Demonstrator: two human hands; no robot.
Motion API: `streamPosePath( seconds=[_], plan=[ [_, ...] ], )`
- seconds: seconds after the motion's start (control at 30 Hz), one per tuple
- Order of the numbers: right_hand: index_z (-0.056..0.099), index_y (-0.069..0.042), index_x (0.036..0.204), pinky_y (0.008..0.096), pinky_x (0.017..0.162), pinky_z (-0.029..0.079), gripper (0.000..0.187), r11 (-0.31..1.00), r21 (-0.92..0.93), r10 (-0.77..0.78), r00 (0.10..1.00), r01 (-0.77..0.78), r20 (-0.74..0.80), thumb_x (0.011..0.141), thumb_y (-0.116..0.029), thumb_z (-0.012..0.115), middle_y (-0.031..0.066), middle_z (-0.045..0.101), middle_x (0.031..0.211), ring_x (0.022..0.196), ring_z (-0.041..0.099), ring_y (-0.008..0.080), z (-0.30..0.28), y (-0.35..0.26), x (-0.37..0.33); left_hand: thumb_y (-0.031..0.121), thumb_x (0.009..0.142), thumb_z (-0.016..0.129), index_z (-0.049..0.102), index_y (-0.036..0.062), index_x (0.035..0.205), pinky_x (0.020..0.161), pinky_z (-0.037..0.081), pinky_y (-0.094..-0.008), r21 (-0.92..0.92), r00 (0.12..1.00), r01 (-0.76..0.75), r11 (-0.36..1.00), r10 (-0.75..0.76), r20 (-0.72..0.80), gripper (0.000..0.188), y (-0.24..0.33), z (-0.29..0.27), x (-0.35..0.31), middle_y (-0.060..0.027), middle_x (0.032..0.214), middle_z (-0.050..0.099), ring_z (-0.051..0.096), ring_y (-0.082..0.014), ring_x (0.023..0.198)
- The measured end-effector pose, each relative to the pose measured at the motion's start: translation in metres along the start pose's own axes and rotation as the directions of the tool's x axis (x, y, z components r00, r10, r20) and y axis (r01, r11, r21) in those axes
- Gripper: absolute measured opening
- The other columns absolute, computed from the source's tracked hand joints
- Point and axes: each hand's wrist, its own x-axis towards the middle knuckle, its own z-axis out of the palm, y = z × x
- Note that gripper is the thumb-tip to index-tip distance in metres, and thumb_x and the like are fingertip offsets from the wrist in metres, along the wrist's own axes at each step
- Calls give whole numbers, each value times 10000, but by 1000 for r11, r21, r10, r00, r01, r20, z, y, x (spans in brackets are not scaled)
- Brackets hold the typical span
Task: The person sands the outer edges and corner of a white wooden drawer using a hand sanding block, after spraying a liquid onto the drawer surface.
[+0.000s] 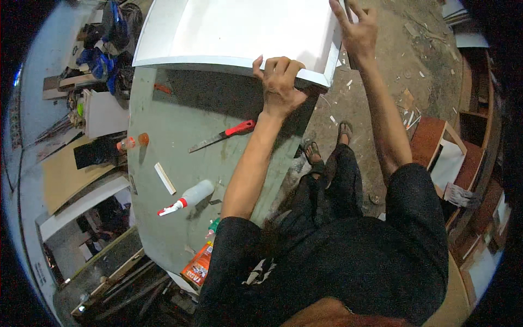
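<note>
A large white panel piece [234, 30] with a curved, pale-blue-edged near side lies over the far part of the green worktable [163, 128]. My left hand [279, 84] is closed over its near edge, close to the right corner, fingers bent on top. Beside the panel's right side is my right hand [359, 35], raised with its fingers apart; the fingertips reach the picture's upper edge, so their contact is partly hidden. Left of my left forearm lies a handsaw [224, 134] with a red handle and dark blade.
On the table are a white bottle with red nozzle [190, 196], a pale wood strip [165, 178], an orange package [198, 264] and a small orange-capped bottle [126, 143]. Scraps litter the floor [403, 71] at right, near a brown wooden cabinet [430, 139]. Boards and bags crowd the left.
</note>
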Motion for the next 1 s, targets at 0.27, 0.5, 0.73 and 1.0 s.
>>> streamPosePath(
  seconds=[0.27,0.5,0.73,1.0],
  plan=[
    [633,-223,1344,343,782,431,538,904,344,242,967,-253,74,838,-335,778,56,440,907,831,438,197,-29,-73,-62,230,573,715,656,157,881,1069,213,-523,-14,1000,22,1000,-22,-12,322,-9,-6,-5,-11,871,587,528,-224,1001],
    [652,-213,1318,360,752,434,524,884,363,292,954,-294,61,849,-427,748,107,491,909,849,471,230,-26,-85,-94,176,536,689,656,162,883,1079,201,-503,-1,999,44,999,-44,29,349,-11,-15,-8,-2,875,587,530,-219,1001],
    [669,-204,1295,371,747,448,520,799,415,442,893,-434,83,834,-426,765,119,496,914,825,489,232,-18,-51,-38,186,530,694,656,162,885,1086,189,-492,-26,999,23,999,-22,39,358,1,-7,-1,0,880,585,534,-216,997],
    [682,-227,1275,345,719,460,494,915,295,288,958,-277,6,805,-323,798,120,631,937,793,519,232,-17,-44,-44,204,562,686,655,178,904,1076,202,-498,8,1000,10,1000,-10,27,344,-1,-4,-3,1,884,581,531,-231,986]
  ],
)
